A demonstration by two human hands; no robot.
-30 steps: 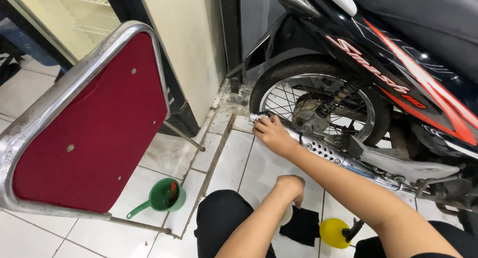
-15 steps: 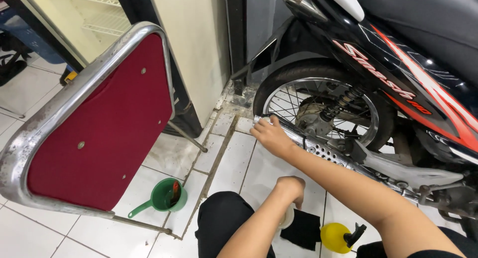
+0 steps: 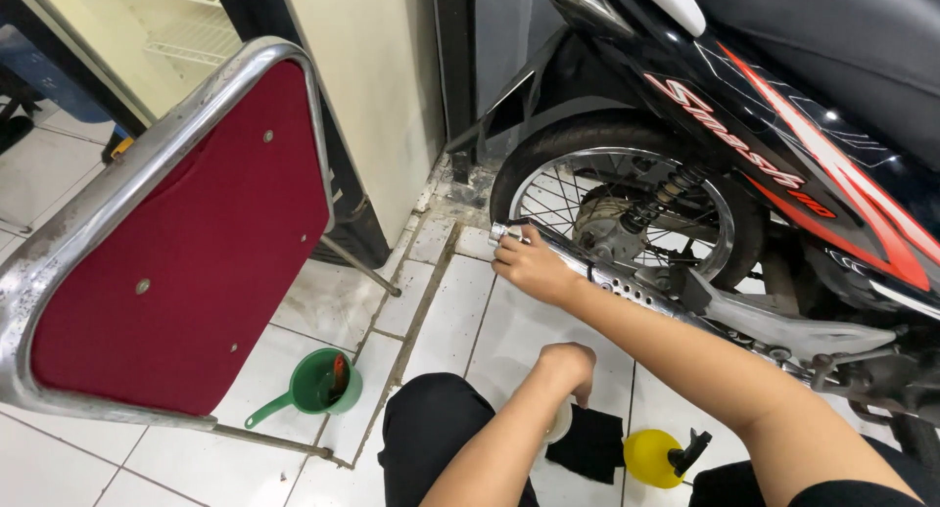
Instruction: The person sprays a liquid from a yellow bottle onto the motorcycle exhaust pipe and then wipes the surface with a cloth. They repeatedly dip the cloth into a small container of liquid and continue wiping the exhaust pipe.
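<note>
Two hands over white tiled floor, motorbike beside: right hand clamped on exhaust tip; left hand fisted, contents hidden.

Head-worn camera looks steeply down, close over the right hand, motorcycle rear wheel just beyond its fingers.

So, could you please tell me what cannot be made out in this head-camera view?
- What the left hand grips: only a whitish rim shows below its fist.
- The exhaust pipe tip: covered by the right hand.
- Contents of the green scoop: too small; something red-orange inside.
- The motorcycle's rear wheel: its upper part is hidden by bodywork, and the bike runs off the right edge.
</note>
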